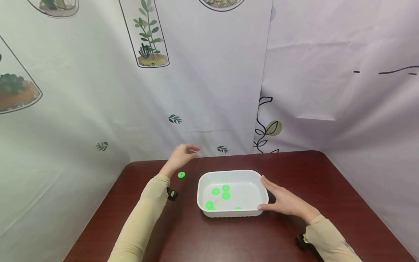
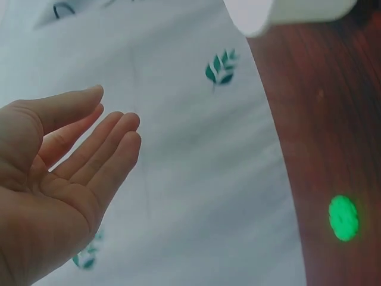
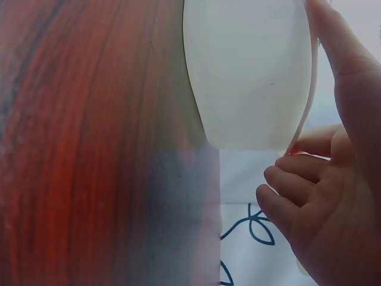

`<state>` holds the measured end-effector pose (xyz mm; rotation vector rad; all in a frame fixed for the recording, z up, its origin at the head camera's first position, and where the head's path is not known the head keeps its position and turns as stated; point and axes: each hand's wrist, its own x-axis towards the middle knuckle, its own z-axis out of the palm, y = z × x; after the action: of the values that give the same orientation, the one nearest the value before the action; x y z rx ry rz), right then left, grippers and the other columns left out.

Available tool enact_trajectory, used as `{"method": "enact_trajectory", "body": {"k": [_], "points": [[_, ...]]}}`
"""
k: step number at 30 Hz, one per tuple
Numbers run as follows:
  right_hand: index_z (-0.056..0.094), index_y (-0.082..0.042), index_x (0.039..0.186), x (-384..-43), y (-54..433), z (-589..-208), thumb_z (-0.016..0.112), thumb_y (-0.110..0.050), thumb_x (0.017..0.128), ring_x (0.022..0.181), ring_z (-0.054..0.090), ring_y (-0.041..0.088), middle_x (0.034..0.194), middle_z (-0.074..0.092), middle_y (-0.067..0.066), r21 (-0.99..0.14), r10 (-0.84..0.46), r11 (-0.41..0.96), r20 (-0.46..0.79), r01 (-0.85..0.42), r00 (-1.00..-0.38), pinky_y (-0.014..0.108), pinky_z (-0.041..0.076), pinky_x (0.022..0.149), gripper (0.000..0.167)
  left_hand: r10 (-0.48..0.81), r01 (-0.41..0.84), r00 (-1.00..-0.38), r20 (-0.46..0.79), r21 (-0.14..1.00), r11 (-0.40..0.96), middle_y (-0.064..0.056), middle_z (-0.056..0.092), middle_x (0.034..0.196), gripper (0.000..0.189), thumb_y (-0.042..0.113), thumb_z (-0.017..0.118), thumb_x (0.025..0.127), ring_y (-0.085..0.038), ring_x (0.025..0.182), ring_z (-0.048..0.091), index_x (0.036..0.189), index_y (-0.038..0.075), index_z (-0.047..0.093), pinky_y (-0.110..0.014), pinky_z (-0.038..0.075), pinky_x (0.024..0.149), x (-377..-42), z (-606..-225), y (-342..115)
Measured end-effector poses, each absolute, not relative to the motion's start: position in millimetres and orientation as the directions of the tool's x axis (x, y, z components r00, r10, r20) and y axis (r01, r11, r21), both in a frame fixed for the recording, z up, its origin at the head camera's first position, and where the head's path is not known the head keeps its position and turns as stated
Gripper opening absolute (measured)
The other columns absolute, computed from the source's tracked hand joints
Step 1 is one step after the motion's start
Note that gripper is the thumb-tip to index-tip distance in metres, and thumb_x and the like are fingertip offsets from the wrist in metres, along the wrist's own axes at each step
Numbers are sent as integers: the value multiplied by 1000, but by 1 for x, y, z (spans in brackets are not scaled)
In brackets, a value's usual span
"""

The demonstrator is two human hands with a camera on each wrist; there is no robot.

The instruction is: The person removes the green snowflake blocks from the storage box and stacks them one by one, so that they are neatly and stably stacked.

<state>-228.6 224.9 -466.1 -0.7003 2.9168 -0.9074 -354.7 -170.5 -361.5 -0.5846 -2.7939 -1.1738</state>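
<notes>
A white rectangular plastic basin (image 1: 231,214) stands on the table with several green flower-shaped pieces (image 1: 226,195) lying inside it. My right hand (image 1: 286,201) holds the basin's right end, thumb at the near corner and fingers at the far one. In the right wrist view, this hand (image 3: 336,185) lies against the rim of the basin (image 3: 250,77). Raised above the table's far left part, my left hand (image 1: 182,155) holds nothing, its fingers loosely bent. One more green flower-shaped piece (image 1: 181,175) lies on the table below it, left of the basin; the left wrist view shows that piece (image 2: 343,218) too.
The dark red wooden table (image 1: 222,240) ends just beyond the basin at a hanging white cloth (image 1: 212,91) printed with plants. Black wrist devices (image 1: 171,194) sit on both forearms.
</notes>
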Motion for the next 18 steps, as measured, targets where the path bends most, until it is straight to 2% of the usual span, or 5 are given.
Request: {"method": "enact_trajectory", "body": {"k": [8, 18], "points": [[29, 1, 157, -227, 225, -465, 75, -67, 78, 142, 38, 41, 161, 29, 21, -530, -419, 735, 135, -423, -898, 59, 39, 107, 114, 463, 442, -869, 175, 695, 567, -8, 69, 125, 33, 16, 71, 95, -24, 111, 67, 127, 9, 69, -40, 56, 90, -343, -357, -138], [28, -1, 157, -229, 226, -467, 75, -67, 77, 141, 39, 42, 161, 28, 20, -537, -417, 733, 130, -417, -899, 60, 40, 106, 114, 585, 525, -801, 125, 615, 588, -8, 70, 123, 32, 16, 71, 95, -21, 110, 68, 125, 7, 70, -36, 55, 90, -335, -367, -107]]}}
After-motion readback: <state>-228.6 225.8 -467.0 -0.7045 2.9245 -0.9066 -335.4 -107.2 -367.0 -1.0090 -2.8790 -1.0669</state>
